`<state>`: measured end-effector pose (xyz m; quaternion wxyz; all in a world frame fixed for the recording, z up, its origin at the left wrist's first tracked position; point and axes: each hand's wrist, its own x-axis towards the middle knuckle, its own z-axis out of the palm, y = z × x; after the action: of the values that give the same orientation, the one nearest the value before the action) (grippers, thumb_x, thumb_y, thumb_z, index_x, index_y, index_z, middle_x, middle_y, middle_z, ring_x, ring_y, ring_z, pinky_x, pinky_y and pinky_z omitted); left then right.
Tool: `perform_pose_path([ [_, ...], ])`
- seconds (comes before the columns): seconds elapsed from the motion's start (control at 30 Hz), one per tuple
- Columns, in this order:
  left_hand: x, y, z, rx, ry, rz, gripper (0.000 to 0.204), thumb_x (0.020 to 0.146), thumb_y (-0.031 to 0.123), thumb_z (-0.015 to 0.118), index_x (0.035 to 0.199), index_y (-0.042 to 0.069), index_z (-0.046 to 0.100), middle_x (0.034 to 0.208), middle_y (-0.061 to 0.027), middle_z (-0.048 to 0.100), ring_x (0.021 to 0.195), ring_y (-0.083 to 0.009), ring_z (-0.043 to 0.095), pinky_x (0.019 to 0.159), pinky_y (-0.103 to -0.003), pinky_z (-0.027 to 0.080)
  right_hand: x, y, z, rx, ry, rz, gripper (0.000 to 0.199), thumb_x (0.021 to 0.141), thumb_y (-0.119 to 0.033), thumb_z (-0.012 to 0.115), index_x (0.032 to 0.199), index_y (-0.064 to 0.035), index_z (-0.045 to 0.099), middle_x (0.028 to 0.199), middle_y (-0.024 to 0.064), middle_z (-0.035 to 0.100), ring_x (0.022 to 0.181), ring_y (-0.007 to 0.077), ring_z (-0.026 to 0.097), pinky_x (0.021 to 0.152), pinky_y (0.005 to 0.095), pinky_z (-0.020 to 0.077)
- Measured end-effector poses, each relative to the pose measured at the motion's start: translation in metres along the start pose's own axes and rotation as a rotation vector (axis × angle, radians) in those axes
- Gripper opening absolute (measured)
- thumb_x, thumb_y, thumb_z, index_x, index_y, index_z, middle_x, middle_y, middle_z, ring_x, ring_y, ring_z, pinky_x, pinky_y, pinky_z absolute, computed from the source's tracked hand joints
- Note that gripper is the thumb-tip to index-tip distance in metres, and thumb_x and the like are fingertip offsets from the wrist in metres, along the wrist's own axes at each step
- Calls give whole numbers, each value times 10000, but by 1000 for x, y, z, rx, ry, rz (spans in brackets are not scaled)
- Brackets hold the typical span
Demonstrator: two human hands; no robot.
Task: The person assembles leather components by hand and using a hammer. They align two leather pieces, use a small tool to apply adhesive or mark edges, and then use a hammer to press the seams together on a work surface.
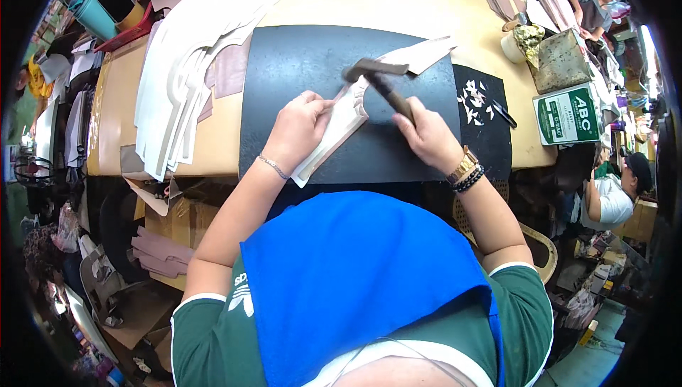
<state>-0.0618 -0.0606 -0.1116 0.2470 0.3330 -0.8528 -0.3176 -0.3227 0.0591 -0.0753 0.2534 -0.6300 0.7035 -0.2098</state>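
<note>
Both arms reach forward. The left hand (297, 130) lies flat, fingers pressing down. The right hand (428, 135) is closed in a tight grip.

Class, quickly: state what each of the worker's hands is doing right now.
Left hand: pressed down on the white cut piece, holding it flat on the black mat.
Right hand: closed around the hammer handle.

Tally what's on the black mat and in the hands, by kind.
Hammer: 1, gripped in the right hand
Pale cut strip: 1, pressed down by the left hand
Pale cut piece lying beyond the hammer head: 1
Black mat: 1
Total: 4
</note>
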Motion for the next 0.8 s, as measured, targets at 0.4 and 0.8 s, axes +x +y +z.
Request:
perform_pose_path([
  [0.4, -22, 1, -5, -40, 47, -22, 249, 910, 17, 666, 1146, 28, 746, 1020, -146, 681, 911, -313, 687, 825, -378, 558, 6, 2, 7, -64, 12, 52, 320, 1042, -341, 585, 1032, -41, 472, 783, 278, 661, 785, 505, 654, 669, 573, 502],
  [0.8, -45, 1, -6, 21, 117, 18, 200, 905, 19, 703, 1098, 18, 755, 1003, -147, 689, 884, -306, 691, 796, -360, 564, -15, -23, 15, -17, -120, -82, 306, 1052, -327, 568, 1014, -36, 481, 769, 266, 658, 770, 502, 652, 661, 570, 502],
])
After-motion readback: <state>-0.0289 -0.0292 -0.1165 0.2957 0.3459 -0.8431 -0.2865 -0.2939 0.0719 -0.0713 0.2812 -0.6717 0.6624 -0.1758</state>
